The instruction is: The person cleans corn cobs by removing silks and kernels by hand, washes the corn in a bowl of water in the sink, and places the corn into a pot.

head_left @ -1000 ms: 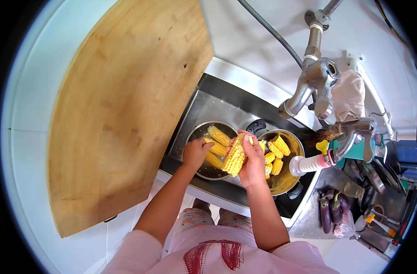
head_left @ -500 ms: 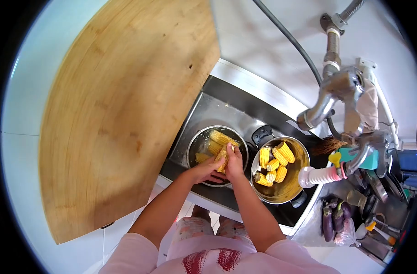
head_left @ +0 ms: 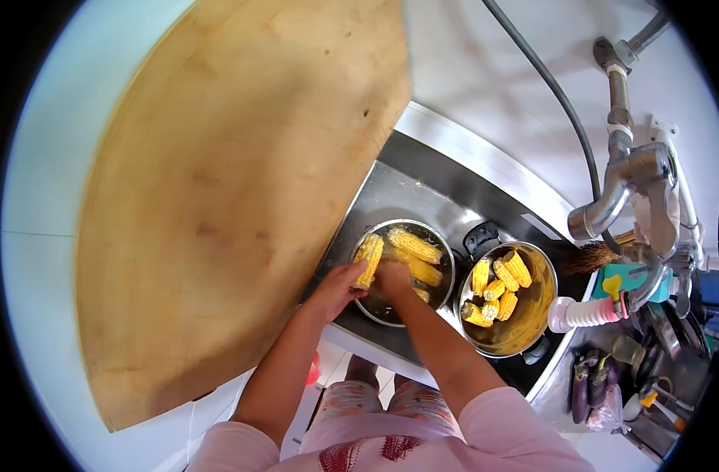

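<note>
My left hand (head_left: 337, 288) is closed around a yellow corn cob (head_left: 368, 259), held tilted over the left side of a round metal basin (head_left: 384, 320). Inside the basin, which appears to hold water, lie more corn cobs (head_left: 414, 245). My right hand (head_left: 392, 278) is low over the middle of the basin, beside the held cob; its fingers are smeared and partly hidden. To the right stands a metal pot (head_left: 542, 307) with dark handles, holding several shorter corn pieces (head_left: 517, 269).
A large wooden board (head_left: 241, 181) fills the left. A metal tap (head_left: 611, 197) and a pink-and-white spout hose (head_left: 588, 312) hang at the right. Beyond the pot lie eggplants (head_left: 581, 392), a teal box (head_left: 625, 282), a straw brush (head_left: 595, 256) and pans (head_left: 665, 330).
My hands were together around a corn cob; now they are apart, the left lifting the cob leftward and the right lower in the basin. The whole view has shifted slightly.
</note>
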Demonstrator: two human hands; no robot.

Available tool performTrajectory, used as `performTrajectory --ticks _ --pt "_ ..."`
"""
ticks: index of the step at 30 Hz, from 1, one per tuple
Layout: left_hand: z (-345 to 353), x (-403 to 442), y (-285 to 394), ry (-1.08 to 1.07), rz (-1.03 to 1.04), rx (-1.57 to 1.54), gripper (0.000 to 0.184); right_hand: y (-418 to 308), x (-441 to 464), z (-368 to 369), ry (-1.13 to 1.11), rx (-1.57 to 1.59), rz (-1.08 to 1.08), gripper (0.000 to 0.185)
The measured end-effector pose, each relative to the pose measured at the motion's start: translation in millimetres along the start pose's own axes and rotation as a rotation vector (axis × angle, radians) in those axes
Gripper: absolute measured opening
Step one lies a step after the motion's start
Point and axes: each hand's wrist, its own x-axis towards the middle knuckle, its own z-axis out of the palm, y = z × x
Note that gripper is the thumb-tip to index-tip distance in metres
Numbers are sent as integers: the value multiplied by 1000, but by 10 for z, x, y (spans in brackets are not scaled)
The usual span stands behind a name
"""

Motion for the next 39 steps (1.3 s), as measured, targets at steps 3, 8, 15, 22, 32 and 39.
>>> performTrajectory --ticks 3,8,15,22,32,39 --pt "61 -186 159 -118 50 -174 42 -67 -2 -290 -166 153 298 29" --pt "366 -496 359 -267 48 -303 41 -136 -581 -1248 -304 2286 165 41" --pt "649 -929 626 249 851 652 20 -306 -1017 -1750 202 1861 239 43" --pt "1088 -1238 684 330 1047 737 27 -440 -1282 -2098 198 1909 223 52" --pt "1401 -1389 831 381 1156 816 6 -327 -1567 -2325 197 1972 99 49" --pt "1361 -1401 846 366 1052 584 4 -264 -1630 -2413 208 1989 105 48"
